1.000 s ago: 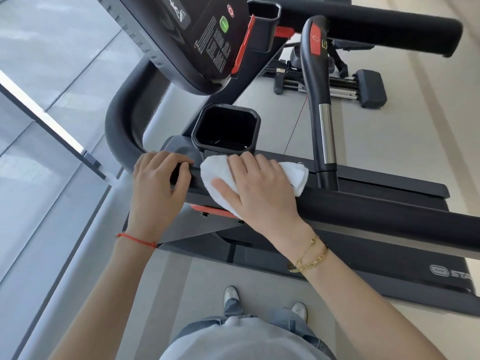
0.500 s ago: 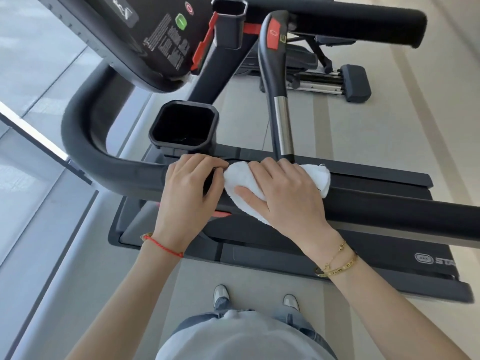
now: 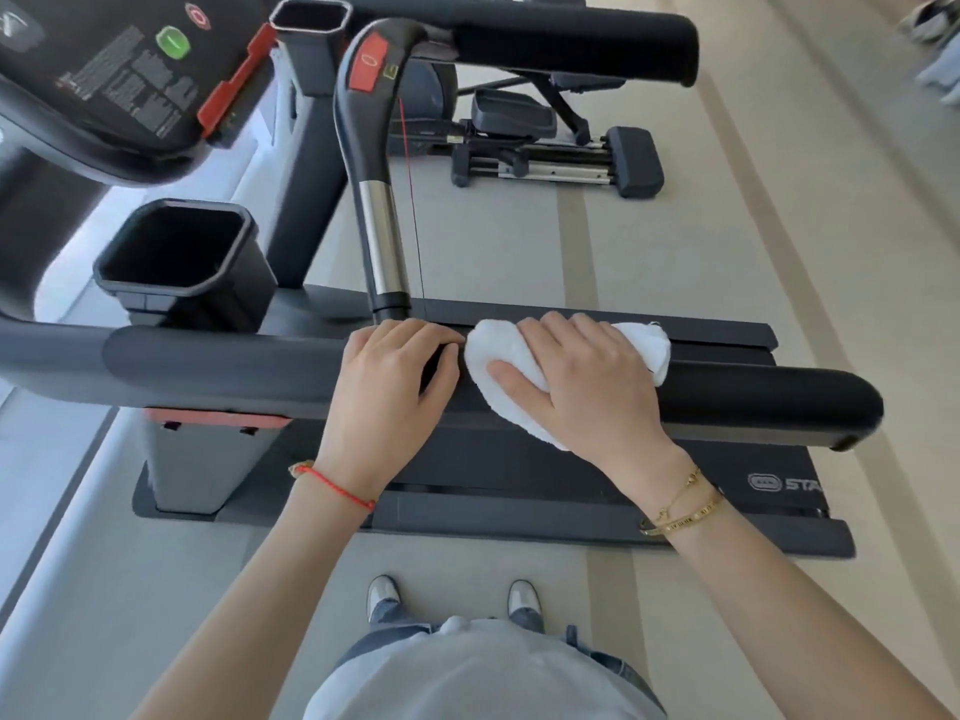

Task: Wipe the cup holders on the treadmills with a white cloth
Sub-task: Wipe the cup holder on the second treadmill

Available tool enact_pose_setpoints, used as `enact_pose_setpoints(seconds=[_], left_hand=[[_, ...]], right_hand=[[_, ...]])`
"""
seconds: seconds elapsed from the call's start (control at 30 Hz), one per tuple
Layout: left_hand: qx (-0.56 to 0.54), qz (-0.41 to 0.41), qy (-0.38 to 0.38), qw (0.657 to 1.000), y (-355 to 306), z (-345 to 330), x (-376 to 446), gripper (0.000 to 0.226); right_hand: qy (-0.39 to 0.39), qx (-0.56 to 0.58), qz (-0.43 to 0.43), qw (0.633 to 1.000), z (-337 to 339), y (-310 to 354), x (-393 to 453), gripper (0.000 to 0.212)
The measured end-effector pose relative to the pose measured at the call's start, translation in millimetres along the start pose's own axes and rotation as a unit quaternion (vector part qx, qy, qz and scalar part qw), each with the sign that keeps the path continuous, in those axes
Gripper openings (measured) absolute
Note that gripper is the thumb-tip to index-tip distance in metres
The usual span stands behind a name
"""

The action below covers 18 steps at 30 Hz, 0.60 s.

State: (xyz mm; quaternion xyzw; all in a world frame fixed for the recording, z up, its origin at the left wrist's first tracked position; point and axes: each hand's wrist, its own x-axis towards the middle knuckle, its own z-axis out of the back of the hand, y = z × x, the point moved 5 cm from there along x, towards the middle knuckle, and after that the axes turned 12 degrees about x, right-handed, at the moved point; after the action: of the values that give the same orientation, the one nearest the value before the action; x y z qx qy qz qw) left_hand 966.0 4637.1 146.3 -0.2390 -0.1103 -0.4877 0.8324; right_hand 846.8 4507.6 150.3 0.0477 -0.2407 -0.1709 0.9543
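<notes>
Your stance: you stand beside the treadmill (image 3: 571, 491), shoes at the bottom centre of the frame, both arms reaching up-frame to the near handrail (image 3: 234, 366).
Right hand (image 3: 592, 387): your fingers are curled down over the white cloth (image 3: 498, 356), pressing it onto the rail just right of centre; the cloth wraps over the top of the bar.
Left hand (image 3: 389, 387): your fingers are closed round the bare rail, touching the cloth's left edge and holding nothing else.
Handrail axis: it runs left to right across the middle of the frame.
Near cup holder (image 3: 176, 252): an open, dark square cup, left of centre, just behind the rail and well left of both hands.
Key relation: the holder lies left and a little up-frame from the cloth; your left hand is nearer it, and sits between it and the cloth.
Far cup holder (image 3: 311, 23): a second square opening at the top, beside the console (image 3: 104, 70).
Judgement: neither holder is under the cloth now; the cloth must travel left past your left hand.
</notes>
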Motion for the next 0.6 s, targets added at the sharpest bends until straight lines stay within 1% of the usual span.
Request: enact_pose_setpoints(seconds=[0.1, 0.2, 0.47, 0.6], left_hand=[[-0.005, -0.008, -0.003, 1.000, -31.9, -11.9, 4.8, 0.020], [-0.004, -0.012, 0.009, 1.000, -60.0, -24.4, 9.4, 0.022], [0.003, -0.007, 0.023, 1.000, -128.1, -54.6, 20.1, 0.024], [0.001, -0.012, 0.026, 1.000, -159.4, -67.1, 23.7, 0.025]], right_hand=[[-0.019, -0.004, -0.014, 1.000, 10.2, -26.0, -11.7, 0.055], [-0.039, -0.011, -0.026, 0.999, 21.2, -56.0, -25.7, 0.053], [-0.067, -0.018, -0.066, 0.995, 64.2, -147.8, -68.4, 0.050], [-0.090, -0.015, -0.071, 0.993, 76.1, -168.4, -85.5, 0.051]])
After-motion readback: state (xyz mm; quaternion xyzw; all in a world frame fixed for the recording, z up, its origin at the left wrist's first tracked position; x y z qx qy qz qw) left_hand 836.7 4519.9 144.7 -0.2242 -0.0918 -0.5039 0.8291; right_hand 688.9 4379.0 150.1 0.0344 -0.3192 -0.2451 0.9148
